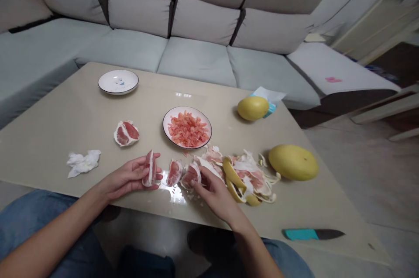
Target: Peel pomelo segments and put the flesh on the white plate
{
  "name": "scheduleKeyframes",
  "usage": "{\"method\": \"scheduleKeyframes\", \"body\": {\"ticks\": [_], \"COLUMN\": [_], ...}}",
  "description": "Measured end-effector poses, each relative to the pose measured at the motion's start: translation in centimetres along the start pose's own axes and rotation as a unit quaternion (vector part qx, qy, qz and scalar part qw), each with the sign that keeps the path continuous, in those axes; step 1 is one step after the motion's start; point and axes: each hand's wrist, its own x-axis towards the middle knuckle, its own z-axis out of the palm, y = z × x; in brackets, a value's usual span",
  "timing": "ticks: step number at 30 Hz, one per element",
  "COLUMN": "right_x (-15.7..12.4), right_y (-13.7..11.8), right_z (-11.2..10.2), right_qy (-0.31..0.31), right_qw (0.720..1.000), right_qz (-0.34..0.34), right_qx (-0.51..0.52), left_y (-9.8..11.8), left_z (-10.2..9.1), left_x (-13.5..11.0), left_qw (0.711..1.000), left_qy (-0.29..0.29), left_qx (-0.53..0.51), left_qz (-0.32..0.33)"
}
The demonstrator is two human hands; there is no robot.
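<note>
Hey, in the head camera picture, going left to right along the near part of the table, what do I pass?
Crumpled tissue → left hand holding a pomelo segment → loose segment → right hand on another segment → peel pile → whole pomelo → teal-handled knife.

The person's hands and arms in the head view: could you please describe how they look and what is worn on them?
Both the left hand and the right hand are bare: no gloves, and no rings, watch or bracelet that I can make out. The forearms are uncovered as far as the frame shows, so no sleeves are visible. Below them, the lap shows blue denim trousers.
</note>
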Motion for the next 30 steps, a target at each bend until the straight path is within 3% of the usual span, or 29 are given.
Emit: {"method": "scheduleKeyframes", "body": {"ticks": [3, 5, 9, 14, 18, 23, 28, 30], "right_x": [0.0, 0.1, 0.8, 1.4, 1.4, 0.7, -0.8, -1.3], "right_y": [0.3, 0.9, 2.7, 4.1, 3.8, 2.0, -0.3, -0.9], "right_z": [1.2, 2.2, 4.4, 6.1, 5.9, 5.2, 5.4, 5.6], "right_qy": [0.080, 0.131, 0.158, 0.130, 0.089, 0.086, 0.069, 0.052], "right_qw": [0.992, 0.973, 0.934, 0.935, 0.941, 0.947, 0.974, 0.980], "right_qz": [-0.079, -0.162, -0.256, -0.254, -0.264, -0.264, -0.189, -0.168], "right_qx": [-0.049, -0.098, -0.195, -0.212, -0.193, -0.161, -0.106, -0.098], "left_y": [0.0, 0.0, -0.3, -0.7, -0.8, -1.4, -3.1, -3.6], "left_z": [0.2, 0.4, 0.5, 0.4, 0.5, 0.8, 1.5, 1.9], "left_x": [0.0, 0.0, 0.0, -0.1, 0.0, 0.6, 1.2, 1.1], "left_qw": [1.000, 1.000, 1.000, 0.999, 1.000, 0.997, 0.984, 0.980], "left_qy": [0.001, -0.002, -0.012, -0.037, -0.010, 0.061, 0.083, 0.085], "left_qx": [0.010, 0.014, 0.020, 0.004, 0.004, 0.036, 0.096, 0.113], "left_qz": [-0.007, -0.011, -0.006, -0.024, -0.009, 0.032, 0.128, 0.138]}}
